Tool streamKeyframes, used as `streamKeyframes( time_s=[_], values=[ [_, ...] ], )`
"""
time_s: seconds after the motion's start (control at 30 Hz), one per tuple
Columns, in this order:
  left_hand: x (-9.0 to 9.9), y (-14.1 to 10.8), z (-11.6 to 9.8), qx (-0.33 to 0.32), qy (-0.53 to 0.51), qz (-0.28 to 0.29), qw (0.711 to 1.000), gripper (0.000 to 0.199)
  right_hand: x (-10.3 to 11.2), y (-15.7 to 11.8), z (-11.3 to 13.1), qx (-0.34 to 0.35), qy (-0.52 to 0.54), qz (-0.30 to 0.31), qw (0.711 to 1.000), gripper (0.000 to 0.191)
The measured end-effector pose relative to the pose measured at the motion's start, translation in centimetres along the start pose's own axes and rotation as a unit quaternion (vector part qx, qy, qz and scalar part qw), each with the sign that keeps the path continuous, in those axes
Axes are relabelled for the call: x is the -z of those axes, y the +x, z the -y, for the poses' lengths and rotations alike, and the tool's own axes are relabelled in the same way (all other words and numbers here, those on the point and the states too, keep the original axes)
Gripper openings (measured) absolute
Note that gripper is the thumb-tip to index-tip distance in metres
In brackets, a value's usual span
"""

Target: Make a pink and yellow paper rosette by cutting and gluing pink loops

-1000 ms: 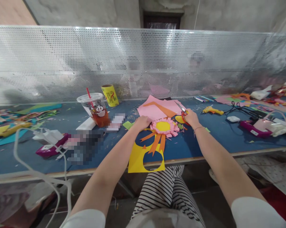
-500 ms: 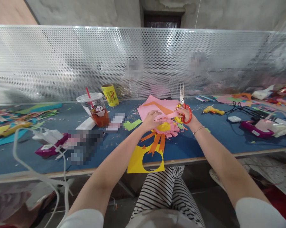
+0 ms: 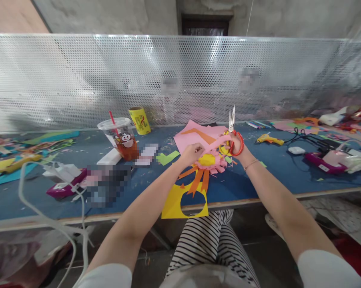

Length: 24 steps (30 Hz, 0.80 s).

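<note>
My right hand [image 3: 237, 149] holds red-handled scissors [image 3: 232, 120], blades pointing up and slightly parted. A pink paper strip [image 3: 218, 142] runs from the fingers of that hand toward my left hand [image 3: 193, 153], whose fingers are pinched at its left end. Just below lies a paper flower with a yellow centre [image 3: 207, 160], pink fringe and orange strips [image 3: 195, 183] hanging toward me. Behind my hands are pink sheets [image 3: 188, 134] with an orange piece on them. A yellow sheet [image 3: 171, 202] with a round hole overhangs the table's front edge.
Left of my hands stand a drink cup [image 3: 125, 142] with a red straw and a yellow roll [image 3: 140, 121]. Green paper [image 3: 167, 157] lies nearby. A yellow glue gun [image 3: 269, 139] and purple power strip [image 3: 324, 163] are at right. A perforated metal screen [image 3: 108, 80] borders the back.
My left hand's spread fingers have closed into a pinch at the pink strip, now raised between my hands. The scissors have tilted and shifted slightly right.
</note>
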State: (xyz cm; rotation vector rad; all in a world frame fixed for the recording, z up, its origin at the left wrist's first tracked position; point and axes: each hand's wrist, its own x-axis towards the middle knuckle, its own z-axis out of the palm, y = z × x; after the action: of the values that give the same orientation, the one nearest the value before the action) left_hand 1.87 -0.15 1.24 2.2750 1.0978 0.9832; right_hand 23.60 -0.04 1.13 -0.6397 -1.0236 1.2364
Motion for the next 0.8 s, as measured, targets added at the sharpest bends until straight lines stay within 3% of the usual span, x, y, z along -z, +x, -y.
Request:
streamKeyframes(
  time_s=[0.2,0.47,0.67,0.8],
  values=[
    [0.7,0.7,0.7,0.050,-0.040,-0.067,0.996,0.015,0.3,0.2,0.4,0.010,0.032,-0.067,0.997,0.036],
    [0.7,0.4,0.7,0.148,-0.226,-0.114,0.956,0.014,-0.7,-0.4,-0.5,0.027,-0.105,-0.029,0.994,0.035],
    [-0.1,0.8,1.2,0.137,-0.330,-0.153,0.921,0.006,-1.3,-0.8,-1.8,0.025,-0.224,0.007,0.974,0.037],
    [-0.3,1.1,1.8,0.122,-0.330,-0.150,0.924,0.007,-1.8,-1.2,-1.6,0.027,-0.319,0.035,0.947,0.040]
  ],
)
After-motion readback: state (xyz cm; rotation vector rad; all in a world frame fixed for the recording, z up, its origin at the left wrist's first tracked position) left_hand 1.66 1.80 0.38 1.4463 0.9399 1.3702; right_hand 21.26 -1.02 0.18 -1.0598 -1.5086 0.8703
